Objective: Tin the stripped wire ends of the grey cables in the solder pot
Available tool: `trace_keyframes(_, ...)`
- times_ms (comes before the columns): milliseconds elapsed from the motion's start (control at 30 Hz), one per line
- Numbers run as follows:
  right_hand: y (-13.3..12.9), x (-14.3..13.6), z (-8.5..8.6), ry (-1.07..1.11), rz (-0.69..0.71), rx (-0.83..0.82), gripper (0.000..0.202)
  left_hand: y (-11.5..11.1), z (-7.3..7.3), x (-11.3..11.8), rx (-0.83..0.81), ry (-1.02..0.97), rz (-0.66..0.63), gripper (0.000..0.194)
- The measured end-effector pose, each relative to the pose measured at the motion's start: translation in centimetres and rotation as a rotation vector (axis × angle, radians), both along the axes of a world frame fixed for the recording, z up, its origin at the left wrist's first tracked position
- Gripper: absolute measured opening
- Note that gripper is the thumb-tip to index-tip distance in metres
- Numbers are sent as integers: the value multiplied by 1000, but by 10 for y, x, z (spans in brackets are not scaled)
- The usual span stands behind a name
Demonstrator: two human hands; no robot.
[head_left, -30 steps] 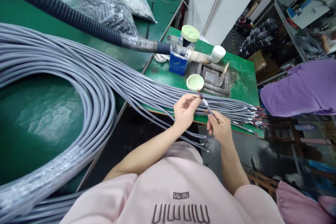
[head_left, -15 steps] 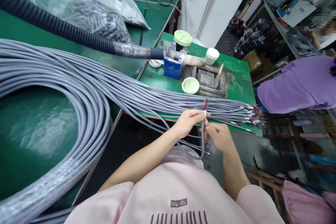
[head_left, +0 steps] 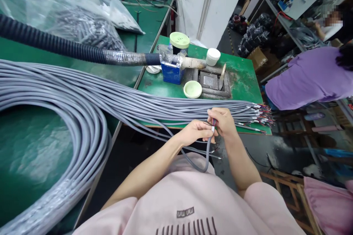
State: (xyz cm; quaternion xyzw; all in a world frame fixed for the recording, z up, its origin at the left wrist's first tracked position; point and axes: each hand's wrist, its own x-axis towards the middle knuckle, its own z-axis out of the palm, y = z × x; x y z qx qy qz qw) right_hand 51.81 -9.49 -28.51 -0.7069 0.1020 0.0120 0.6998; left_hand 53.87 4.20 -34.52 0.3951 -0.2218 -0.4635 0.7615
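My left hand [head_left: 199, 132] is closed on the white-wrapped end of a grey cable [head_left: 207, 154], which loops down in front of my body. Thin coloured wires [head_left: 213, 121] stick up out of that end. My right hand [head_left: 223, 120] pinches these wires between thumb and fingers, just above the white wrap. Behind both hands runs a thick bundle of grey cables [head_left: 171, 106] along the green bench, its stripped ends [head_left: 261, 114] showing coloured wires at the right.
A solder pot [head_left: 210, 80] is set in a grimy frame with a scraper [head_left: 222, 77] on it. Nearby are a pale green lid [head_left: 192, 89], a white jar [head_left: 213, 57], a blue box [head_left: 171, 73] and a black hose [head_left: 82, 52]. A person in purple [head_left: 306, 77] is at the right.
My right hand has risen from beneath the cable end to the coloured wires and now pinches them. My left hand still holds the cable, slightly lower. The whole view has shifted a little.
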Motion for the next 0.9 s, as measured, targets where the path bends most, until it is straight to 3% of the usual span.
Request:
trace_keyframes(133, -1, 15, -10, -9, -102, 87, 37, 2, -1, 6, 7, 0, 114, 35)
trace_keyframes(267, -14, 14, -7, -146, -302, 62, 37, 2, -2, 8, -6, -3, 149, 33)
trace_keyframes(333, -20, 4, 0, -187, -295, -82, 36, 2, -3, 9, 0, 2, 169, 34)
trace_keyframes(500, -11, -22, 20, -190, -85, -575, 24, -3, -7, 5, 9, 11, 188, 35)
trace_keyframes(633, 2, -20, 29, -254, -13, -784, 35, -5, -3, 0, 58, 7, 176, 35)
trace_keyframes(733, 0, -16, 30, -246, 39, -751, 36, -5, -2, -1, 71, -1, 219, 36)
trace_keyframes(900, -13, -21, 22, -221, -6, -574, 31, -6, -7, 3, -13, 92, 320, 35)
